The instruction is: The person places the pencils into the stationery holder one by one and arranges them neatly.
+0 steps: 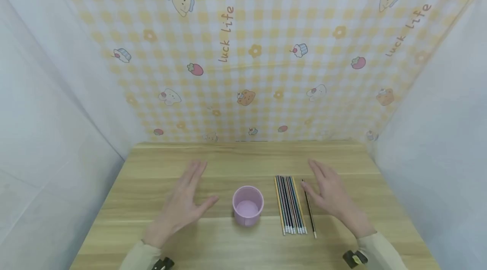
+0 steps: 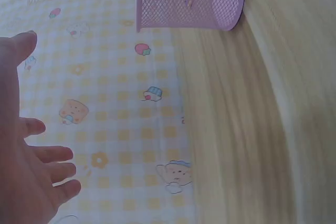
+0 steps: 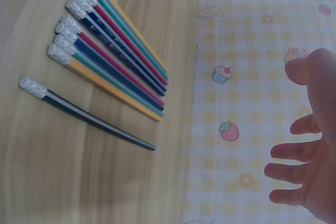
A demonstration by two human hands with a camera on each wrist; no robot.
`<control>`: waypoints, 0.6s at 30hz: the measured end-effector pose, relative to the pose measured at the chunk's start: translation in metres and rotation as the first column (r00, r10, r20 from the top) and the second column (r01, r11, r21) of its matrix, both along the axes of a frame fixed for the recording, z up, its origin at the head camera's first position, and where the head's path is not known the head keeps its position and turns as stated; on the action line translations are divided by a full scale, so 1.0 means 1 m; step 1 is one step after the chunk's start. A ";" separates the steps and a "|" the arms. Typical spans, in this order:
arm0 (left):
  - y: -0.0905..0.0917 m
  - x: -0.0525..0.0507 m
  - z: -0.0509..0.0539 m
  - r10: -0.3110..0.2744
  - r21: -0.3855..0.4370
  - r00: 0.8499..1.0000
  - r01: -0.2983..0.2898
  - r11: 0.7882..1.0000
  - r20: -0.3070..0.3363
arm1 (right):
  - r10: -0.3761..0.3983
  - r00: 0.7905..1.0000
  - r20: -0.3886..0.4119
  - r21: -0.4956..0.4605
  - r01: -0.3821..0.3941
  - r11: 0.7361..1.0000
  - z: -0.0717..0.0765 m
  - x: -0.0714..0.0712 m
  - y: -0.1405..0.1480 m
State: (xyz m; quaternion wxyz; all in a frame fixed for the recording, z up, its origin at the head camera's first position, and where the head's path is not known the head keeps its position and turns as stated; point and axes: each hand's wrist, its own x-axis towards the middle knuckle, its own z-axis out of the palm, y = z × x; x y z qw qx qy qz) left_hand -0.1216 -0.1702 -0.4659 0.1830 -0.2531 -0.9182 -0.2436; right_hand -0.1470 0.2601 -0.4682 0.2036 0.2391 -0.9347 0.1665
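A pink mesh pencil cup (image 1: 248,215) stands upright on the wooden table. To its right lies a row of several pencils (image 1: 291,205) in yellow, blue, green and red, side by side, with their eraser ends toward the near edge. One dark pencil (image 3: 94,119) lies apart from the row, on its right side. My left hand (image 1: 180,204), fingers extended and thumb spread, is held left of the cup and touches nothing. Over on the right, my right hand (image 1: 331,194) hovers beside the single pencil, its fingers extended and nothing in its grasp.
The wooden table (image 1: 160,185) runs back to a yellow checked cloth (image 1: 266,71) printed with cartoons. White sheets (image 1: 49,113) close off the left and right sides.
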 end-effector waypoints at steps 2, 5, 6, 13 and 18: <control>0.003 -0.001 -0.006 -0.022 0.063 0.998 0.018 0.998 0.062 | -0.007 1.000 0.000 -0.020 0.007 1.000 -0.005 0.000 0.005; 0.008 0.000 -0.015 -0.058 0.169 0.986 0.032 0.985 0.154 | -0.029 0.999 0.029 -0.042 0.031 0.999 -0.011 0.001 0.010; 0.010 0.000 -0.018 -0.064 0.200 0.982 0.027 0.979 0.179 | -0.039 0.998 0.042 -0.047 0.041 0.998 -0.012 0.001 0.011; 0.026 0.004 -0.041 -0.128 0.391 0.945 0.000 0.920 0.300 | -0.122 0.973 0.195 -0.122 0.147 0.981 -0.032 0.003 0.010; 0.043 0.009 -0.062 -0.140 0.462 0.926 -0.040 0.886 0.350 | -0.180 0.947 0.264 -0.146 0.224 0.964 -0.053 0.003 0.010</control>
